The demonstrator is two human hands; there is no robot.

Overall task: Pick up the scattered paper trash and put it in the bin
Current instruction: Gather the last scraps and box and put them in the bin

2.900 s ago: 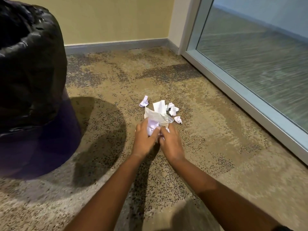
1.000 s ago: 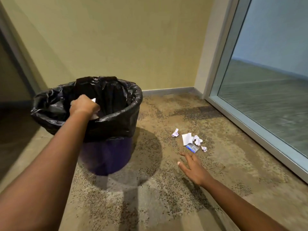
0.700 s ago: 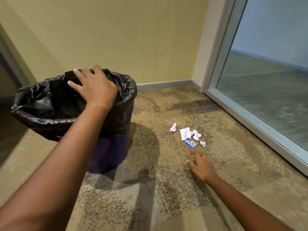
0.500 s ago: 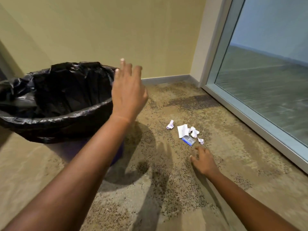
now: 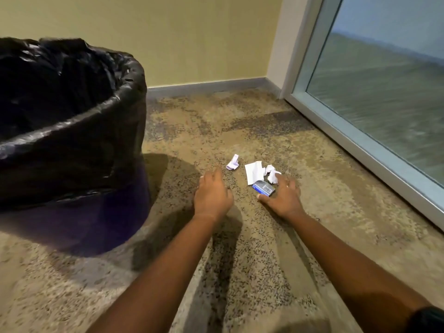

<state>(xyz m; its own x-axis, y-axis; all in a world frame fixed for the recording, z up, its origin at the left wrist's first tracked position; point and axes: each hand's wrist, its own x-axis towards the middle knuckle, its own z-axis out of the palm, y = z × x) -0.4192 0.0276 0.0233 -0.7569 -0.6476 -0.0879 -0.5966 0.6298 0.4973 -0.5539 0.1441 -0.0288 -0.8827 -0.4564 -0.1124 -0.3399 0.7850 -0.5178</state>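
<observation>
Nearest, at the frame's edge, a black band (image 5: 427,318) on the right wrist, above coarse speckled tan carpet floor (image 5: 252,260). Further out, left grip (image 5: 212,194) palm down with fingers loosely bent, hovering over bare carpet, holding nothing. Beside it, right grip (image 5: 281,198) spread wide and low, likewise holding nothing, thumb just beside a small blue printed cardboard box (image 5: 263,188), fingertips at a crumpled white paper ball (image 5: 271,174). Just beyond, a flat creased white paper sheet (image 5: 254,173) seemingly touching the box, and apart to the left a small lilac-white crumpled scrap (image 5: 232,163). Probably all featherweight: wads soft and springy, best pinched across the bulk; sheet limp and lying flush (hard to peel off rough pile, so better raked up by a raised crease); box stiffer, easy across its short sides. Off left, a round purple bin lined with a glossy wrinkled black plastic bag (image 5: 72,126), well apart from the litter. Farthest, a grey skirting board (image 5: 206,84) under a matt yellow wall (image 5: 168,39), and a pale-framed glass door (image 5: 384,104) on the right.
</observation>
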